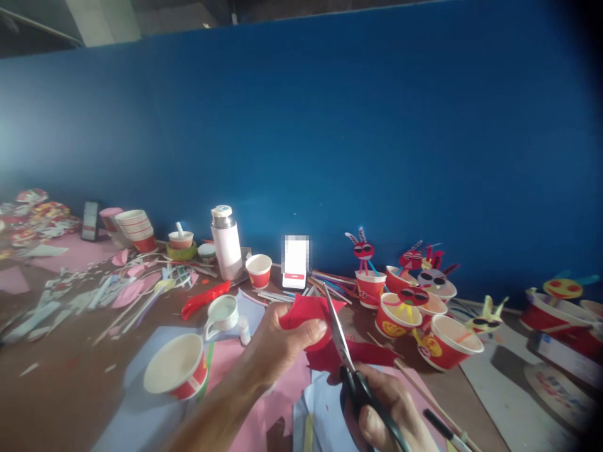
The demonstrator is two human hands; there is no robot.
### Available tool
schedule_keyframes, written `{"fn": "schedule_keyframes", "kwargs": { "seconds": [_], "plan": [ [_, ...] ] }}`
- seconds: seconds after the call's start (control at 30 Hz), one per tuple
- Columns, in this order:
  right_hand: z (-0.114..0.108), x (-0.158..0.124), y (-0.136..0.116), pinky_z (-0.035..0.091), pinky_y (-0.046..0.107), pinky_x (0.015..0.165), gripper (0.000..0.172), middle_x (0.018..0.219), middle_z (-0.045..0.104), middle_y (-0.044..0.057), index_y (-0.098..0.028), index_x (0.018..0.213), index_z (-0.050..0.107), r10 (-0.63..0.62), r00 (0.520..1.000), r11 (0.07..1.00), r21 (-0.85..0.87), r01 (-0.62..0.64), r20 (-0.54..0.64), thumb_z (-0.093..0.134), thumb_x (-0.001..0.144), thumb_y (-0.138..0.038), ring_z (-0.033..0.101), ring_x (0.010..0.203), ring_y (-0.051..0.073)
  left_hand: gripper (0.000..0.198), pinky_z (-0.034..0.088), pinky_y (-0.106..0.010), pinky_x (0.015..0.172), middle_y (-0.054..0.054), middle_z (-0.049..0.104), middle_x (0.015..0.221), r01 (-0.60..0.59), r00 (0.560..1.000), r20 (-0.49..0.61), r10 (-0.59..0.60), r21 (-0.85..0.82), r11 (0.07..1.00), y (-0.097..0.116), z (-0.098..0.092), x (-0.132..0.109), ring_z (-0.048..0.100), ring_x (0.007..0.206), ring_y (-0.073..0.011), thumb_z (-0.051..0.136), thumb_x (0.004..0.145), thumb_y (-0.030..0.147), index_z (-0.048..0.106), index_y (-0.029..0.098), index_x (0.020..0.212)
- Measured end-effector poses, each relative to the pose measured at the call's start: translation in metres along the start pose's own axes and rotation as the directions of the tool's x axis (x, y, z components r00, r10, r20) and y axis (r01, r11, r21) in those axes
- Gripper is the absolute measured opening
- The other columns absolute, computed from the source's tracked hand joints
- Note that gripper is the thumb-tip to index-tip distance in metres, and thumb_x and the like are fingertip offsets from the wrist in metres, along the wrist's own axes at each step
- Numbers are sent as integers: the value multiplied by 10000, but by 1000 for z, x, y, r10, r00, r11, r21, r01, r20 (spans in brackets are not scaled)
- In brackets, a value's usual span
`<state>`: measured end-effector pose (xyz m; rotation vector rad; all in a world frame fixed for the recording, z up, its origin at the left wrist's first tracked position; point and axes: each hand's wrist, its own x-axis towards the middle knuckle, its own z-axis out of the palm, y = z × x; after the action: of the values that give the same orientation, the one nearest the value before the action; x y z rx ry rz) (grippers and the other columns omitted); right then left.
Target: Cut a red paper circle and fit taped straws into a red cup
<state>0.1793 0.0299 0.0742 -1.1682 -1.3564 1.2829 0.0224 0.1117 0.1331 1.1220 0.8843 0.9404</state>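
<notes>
My left hand [287,342] pinches a piece of red paper [308,309], thumb on top and fingers behind it. In my right hand [386,405] is a pair of scissors [340,336] with black handles, its blades pointing up and away along the right side of the paper. Whether the blades are parted is hard to make out. Another strip of red paper [372,353] extends rightward below the blades. Beneath the hands lie sheets of pink paper [282,408] and blue paper [323,402].
Paper cups with craft figures [398,314] stand at right. A lying paper cup [176,367], a white mug [222,314], a red curved object [205,300], a white flask [227,245] and a phone [295,263] are around. Paper scraps [61,307] cover the left; a blue partition [301,138] rises behind.
</notes>
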Motion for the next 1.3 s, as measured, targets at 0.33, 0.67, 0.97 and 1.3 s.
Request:
{"fn": "schedule_keyframes", "kwargs": {
  "seconds": [0.33,0.67,0.97,1.3],
  "plan": [
    [0,-1,3,270,229,452,665,551,463,-21,-129,1024,569,33,999,999,-10,-33,-43,572,659,-685,373,455,94,110,407,-232,557,-4,593,565,12,1000,-21,-12,-4,1000,1,-3,0,511,547,-103,682,625,223,636,123,623],
    [1,1,-1,276,224,439,597,568,429,-26,-141,919,575,15,999,1000,7,-15,30,540,677,-686,350,458,88,132,406,-225,537,14,598,579,68,997,-38,-67,13,998,2,-9,-1,524,548,-104,720,587,210,617,146,639],
    [-5,6,4,278,218,433,550,556,436,-20,-122,957,582,-91,987,995,-20,94,134,512,748,-627,362,464,91,303,461,-272,603,13,634,625,219,967,-142,-213,28,975,10,-7,-6,594,620,-153,738,523,139,623,167,802],
    [1,-1,4,285,216,441,619,599,445,-17,-128,953,599,34,999,999,29,-34,-13,598,649,-667,365,480,84,287,448,-265,591,9,624,602,161,986,-53,-158,63,985,7,-15,-3,577,605,-151,709,554,148,648,169,834]
  ]
}}
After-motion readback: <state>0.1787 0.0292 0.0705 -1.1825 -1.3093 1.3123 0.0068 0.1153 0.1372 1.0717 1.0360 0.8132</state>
